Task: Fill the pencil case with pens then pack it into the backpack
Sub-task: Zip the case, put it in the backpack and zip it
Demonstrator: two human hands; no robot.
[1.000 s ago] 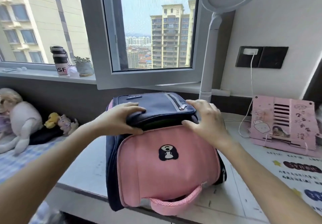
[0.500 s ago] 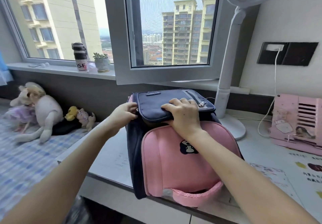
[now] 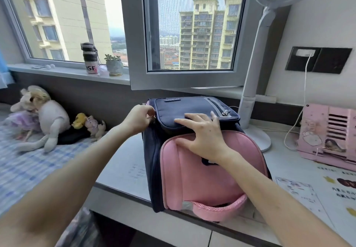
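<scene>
Pinching a small zipper pull at the top left corner of the backpack (image 3: 192,160) on the desk (image 3: 123,162), the left hand (image 3: 139,118) may jam the zipper if the right hand (image 3: 202,135), fingers spread flat on the flap, lets the fabric slide; no pencil case is visible

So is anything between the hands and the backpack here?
Nothing visible. The left hand pinches at the zipper pull on the backpack, and the right hand lies flat on its top. No pencil case is in view.
</scene>
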